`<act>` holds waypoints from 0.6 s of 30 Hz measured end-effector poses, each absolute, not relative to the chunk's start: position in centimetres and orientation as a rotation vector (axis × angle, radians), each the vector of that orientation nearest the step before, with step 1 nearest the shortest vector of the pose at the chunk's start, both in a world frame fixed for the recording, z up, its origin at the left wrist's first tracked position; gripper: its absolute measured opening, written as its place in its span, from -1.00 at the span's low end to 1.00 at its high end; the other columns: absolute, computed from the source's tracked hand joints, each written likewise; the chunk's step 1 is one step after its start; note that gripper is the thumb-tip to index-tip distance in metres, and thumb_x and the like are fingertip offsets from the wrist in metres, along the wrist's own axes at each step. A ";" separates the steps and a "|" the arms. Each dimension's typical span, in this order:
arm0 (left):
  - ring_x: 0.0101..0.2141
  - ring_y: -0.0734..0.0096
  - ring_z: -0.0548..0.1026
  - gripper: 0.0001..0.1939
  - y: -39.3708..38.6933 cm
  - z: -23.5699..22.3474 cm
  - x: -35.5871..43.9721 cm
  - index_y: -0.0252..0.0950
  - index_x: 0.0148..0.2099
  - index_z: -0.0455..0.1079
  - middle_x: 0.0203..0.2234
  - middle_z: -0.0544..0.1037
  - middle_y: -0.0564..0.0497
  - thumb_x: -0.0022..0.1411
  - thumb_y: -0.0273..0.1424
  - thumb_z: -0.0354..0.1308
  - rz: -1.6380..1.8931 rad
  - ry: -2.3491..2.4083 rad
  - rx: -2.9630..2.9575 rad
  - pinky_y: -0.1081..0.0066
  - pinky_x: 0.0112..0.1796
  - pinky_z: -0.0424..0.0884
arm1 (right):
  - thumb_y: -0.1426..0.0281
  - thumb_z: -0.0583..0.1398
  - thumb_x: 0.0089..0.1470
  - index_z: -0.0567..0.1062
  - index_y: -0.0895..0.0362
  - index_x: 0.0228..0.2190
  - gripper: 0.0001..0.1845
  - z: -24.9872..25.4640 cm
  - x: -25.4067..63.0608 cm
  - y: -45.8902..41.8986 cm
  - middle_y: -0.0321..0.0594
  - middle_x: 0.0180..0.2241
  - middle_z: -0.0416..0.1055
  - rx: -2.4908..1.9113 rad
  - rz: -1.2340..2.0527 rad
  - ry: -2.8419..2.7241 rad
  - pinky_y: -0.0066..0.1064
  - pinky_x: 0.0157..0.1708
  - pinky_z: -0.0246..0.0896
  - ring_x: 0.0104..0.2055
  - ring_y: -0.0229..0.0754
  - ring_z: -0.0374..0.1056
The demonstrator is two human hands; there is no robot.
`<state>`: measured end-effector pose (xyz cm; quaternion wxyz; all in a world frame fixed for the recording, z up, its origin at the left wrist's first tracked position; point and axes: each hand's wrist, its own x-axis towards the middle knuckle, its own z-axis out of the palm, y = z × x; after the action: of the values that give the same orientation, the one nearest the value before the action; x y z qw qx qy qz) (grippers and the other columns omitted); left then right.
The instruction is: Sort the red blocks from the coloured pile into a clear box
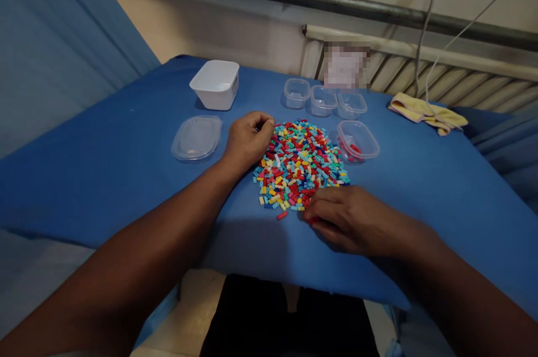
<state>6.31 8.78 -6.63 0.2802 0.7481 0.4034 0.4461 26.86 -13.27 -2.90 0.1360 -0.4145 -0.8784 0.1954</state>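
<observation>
A heap of small toy bricks (300,163) in red, blue, yellow, green and white lies on the blue-covered table. My left hand (250,138) rests against the heap's left edge, its fingers curled and thumb pressed to the forefinger; what they hold, if anything, is hidden. At the near right edge of the heap, my right hand (347,214) has its fingers closed, with a red toy brick (311,221) showing at the fingertips. One loose red brick (282,215) lies just in front of the heap. To the right, a clear plastic tub (370,147) holds several red bricks.
Three clear tubs (296,93) stand in a row at the back. A white container (215,93) and stacked clear lids (196,138) are on the left. A yellow cloth (428,113) lies at the back right, before a radiator (462,74) with hanging cables.
</observation>
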 end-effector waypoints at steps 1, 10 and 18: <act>-0.30 0.28 0.54 -0.78 8.8 -6.6 6.3 -0.26 -0.19 0.62 -0.35 0.64 0.00 0.38 -0.27 0.20 1.192 1.085 2.004 0.30 -0.20 0.43 | 0.46 0.19 0.43 0.53 0.08 -0.03 -0.85 -2.9 26.8 -13.3 -0.17 -0.15 0.55 -1.203 0.589 -2.542 -0.33 -0.16 0.34 -0.18 -0.16 0.46; -0.26 0.25 0.56 -0.76 8.7 -6.6 6.3 -0.26 -0.18 0.62 -0.31 0.66 -0.02 0.39 -0.25 0.19 1.175 1.099 2.015 0.29 -0.18 0.45 | 0.47 0.12 0.48 0.51 0.11 -0.12 -0.85 -2.7 26.0 -13.4 -0.18 -0.19 0.53 -1.214 0.692 -2.532 -0.31 -0.16 0.37 -0.20 -0.17 0.45; -0.25 0.24 0.57 -0.76 9.0 -6.8 6.3 -0.25 -0.18 0.63 -0.30 0.66 -0.02 0.39 -0.24 0.19 1.194 1.095 2.021 0.29 -0.18 0.45 | 0.44 0.18 0.46 0.53 0.08 -0.09 -0.89 -2.3 27.0 -13.2 -0.14 -0.13 0.62 -1.173 0.592 -2.394 -0.29 -0.11 0.45 -0.13 -0.13 0.54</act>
<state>6.26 8.95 -6.82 0.2721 0.7509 0.4069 0.4434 27.00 -13.21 -2.30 0.2039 -0.4205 -0.8582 0.2123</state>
